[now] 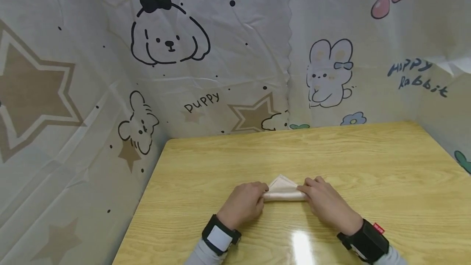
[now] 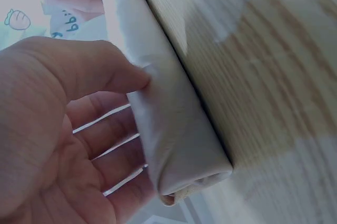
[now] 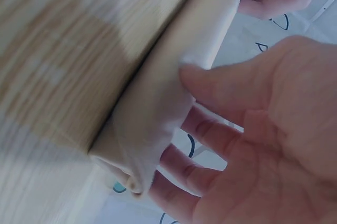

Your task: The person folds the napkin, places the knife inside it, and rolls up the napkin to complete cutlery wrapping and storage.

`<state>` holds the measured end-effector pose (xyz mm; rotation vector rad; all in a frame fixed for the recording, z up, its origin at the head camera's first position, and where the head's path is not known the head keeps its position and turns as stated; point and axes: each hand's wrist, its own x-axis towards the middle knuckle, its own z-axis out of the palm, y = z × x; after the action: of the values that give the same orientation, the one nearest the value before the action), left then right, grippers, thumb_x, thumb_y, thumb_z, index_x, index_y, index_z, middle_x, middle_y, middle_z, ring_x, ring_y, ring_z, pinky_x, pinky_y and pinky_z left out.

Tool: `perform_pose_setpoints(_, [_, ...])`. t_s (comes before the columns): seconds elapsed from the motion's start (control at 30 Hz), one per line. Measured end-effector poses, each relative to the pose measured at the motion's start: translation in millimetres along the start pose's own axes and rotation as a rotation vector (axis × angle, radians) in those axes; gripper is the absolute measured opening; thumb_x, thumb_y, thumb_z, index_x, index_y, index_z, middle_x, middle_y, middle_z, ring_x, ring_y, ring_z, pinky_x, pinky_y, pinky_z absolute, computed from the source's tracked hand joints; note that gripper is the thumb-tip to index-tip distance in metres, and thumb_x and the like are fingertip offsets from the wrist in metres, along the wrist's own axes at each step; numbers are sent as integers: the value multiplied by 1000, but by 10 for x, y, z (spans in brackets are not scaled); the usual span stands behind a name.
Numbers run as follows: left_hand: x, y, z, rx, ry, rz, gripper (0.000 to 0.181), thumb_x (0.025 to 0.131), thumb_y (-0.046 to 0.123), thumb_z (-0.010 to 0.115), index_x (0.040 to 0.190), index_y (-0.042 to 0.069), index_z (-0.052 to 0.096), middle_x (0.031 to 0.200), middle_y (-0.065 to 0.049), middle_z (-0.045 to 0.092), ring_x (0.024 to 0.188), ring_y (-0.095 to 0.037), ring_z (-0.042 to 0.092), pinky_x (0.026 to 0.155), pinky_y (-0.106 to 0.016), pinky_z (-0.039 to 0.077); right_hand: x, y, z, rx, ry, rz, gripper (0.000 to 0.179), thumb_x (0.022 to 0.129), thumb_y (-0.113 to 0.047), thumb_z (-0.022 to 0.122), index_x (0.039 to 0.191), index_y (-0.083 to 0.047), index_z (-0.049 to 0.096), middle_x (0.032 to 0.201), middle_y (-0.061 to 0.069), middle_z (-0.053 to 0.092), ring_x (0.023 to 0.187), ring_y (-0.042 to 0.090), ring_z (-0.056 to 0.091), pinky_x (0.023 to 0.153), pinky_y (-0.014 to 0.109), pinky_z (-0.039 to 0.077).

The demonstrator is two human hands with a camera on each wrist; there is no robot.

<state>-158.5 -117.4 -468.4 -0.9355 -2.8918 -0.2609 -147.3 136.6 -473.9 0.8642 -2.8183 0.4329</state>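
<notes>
A cream cloth point(image 1: 284, 196) with a smooth sheen lies on the table, rolled into a flat band along its near side. Beyond the band a triangular corner points away from me. My left hand point(image 1: 244, 201) grips the band near its left end. In the left wrist view its thumb presses on the cloth roll point(image 2: 168, 124), the fingers curving to the far side. My right hand point(image 1: 325, 200) pinches the other end likewise. The right wrist view shows that thumb on the roll point(image 3: 152, 89) and the layered folds at its open end.
The wooden table point(image 1: 198, 162) reaches to a printed curtain point(image 1: 250, 60) at the back and left. A bright reflection shows on the tabletop between the forearms. Black bands with devices point(image 1: 368, 240) sit on both wrists over grey sleeves.
</notes>
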Motion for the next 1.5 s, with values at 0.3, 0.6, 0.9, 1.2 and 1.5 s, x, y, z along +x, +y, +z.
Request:
perform_pose_setpoints(0.3, [13,-38,-34,-17,-34,-11,14,93,18,62,105,14,66,90,3,66,74,-7,54,65,-29,50,10,-3,-15,53,3,34,27,85,2,68,105,-15,63,92,1,64,77,16,50,63,31,44])
perform_pose_setpoints(0.6, [-40,-37,-29,-29,-99,3,18,96,19,57,109,12,68,91,1,63,79,-10,53,65,-28,50,-3,3,-9,94,-40,48,21,86,2,66,102,-13,67,93,-1,61,84,16,54,66,33,49])
perform_pose_setpoints(0.9, [-3,-40,-20,-64,-17,-19,12,93,17,62,104,17,61,87,6,56,70,-6,48,58,-24,45,4,-5,5,20,73,63,26,83,-4,73,104,-20,73,92,-4,52,80,17,38,63,31,27])
perform_pose_setpoints(1.2, [-16,23,-43,107,65,-4,5,84,22,72,80,20,71,86,5,59,75,-11,47,60,-26,44,12,-49,51,26,76,44,30,75,2,76,95,-18,66,89,-1,54,79,16,41,62,29,43])
perform_pose_setpoints(1.5, [-2,92,-1,108,3,-17,9,77,18,78,84,14,75,80,5,53,69,-8,44,56,-22,44,7,-72,90,6,52,67,27,74,2,77,94,-15,68,89,1,52,77,17,41,59,28,42])
